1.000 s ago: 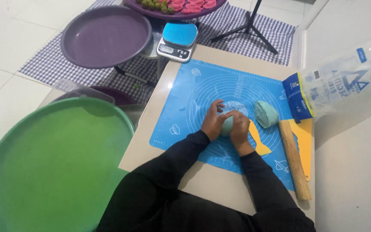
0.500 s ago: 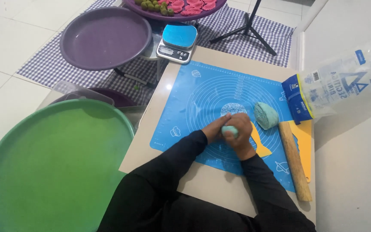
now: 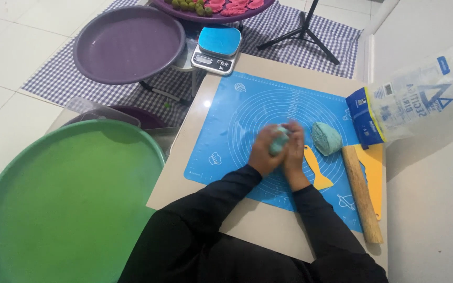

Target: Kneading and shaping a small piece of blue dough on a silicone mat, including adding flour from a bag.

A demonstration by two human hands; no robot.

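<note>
Both hands, left (image 3: 265, 152) and right (image 3: 294, 154), are cupped around a small dough ball (image 3: 279, 140) above the mat (image 3: 237, 112), fingers clasping it. Even, light pressure is best kept so it is rounded smoothly, not flattened.

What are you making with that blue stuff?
A person is rolling a small piece of teal dough between the left hand and right hand, over a blue mat. A bigger dough lump sits on the mat to the right, beside a yellow scraper and a wooden rolling pin.
</note>
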